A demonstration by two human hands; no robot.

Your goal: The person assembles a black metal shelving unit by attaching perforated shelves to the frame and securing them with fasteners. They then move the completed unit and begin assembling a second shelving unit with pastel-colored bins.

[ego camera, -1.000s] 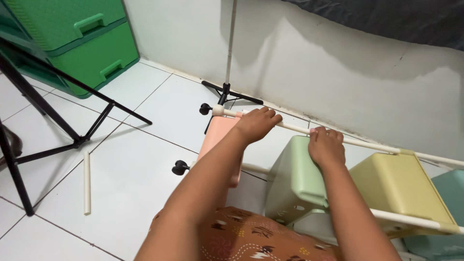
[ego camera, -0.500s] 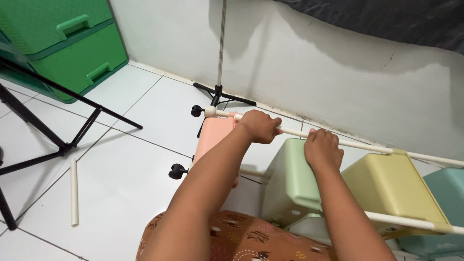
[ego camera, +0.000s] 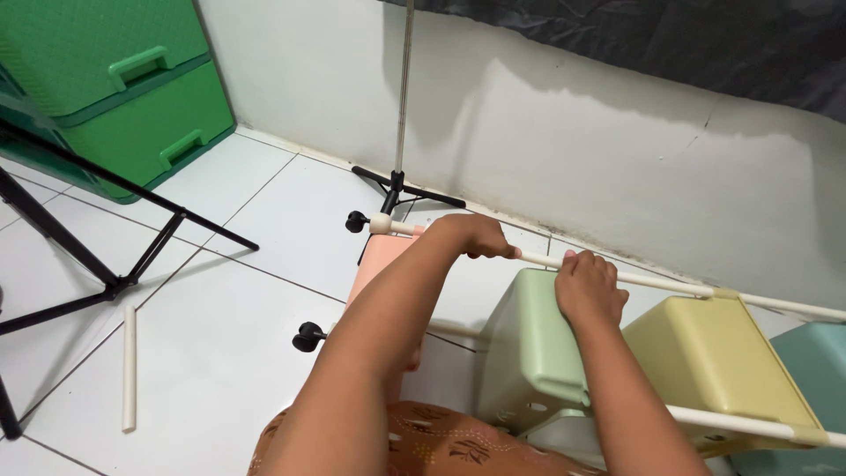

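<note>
Left hand and right hand each clench the white rod; its far end, perhaps longer, is cut off

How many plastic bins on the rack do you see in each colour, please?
Pink bin: 1
Pale green bin: 1
Yellow bin: 1
Teal bin: 1
Total: 4

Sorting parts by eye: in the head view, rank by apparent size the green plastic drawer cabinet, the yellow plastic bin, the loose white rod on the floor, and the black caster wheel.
1. Green plastic drawer cabinet, cut off by the frame.
2. Yellow plastic bin, though it sits nearer the camera, so this is unsure.
3. Loose white rod.
4. Black caster wheel.
</note>
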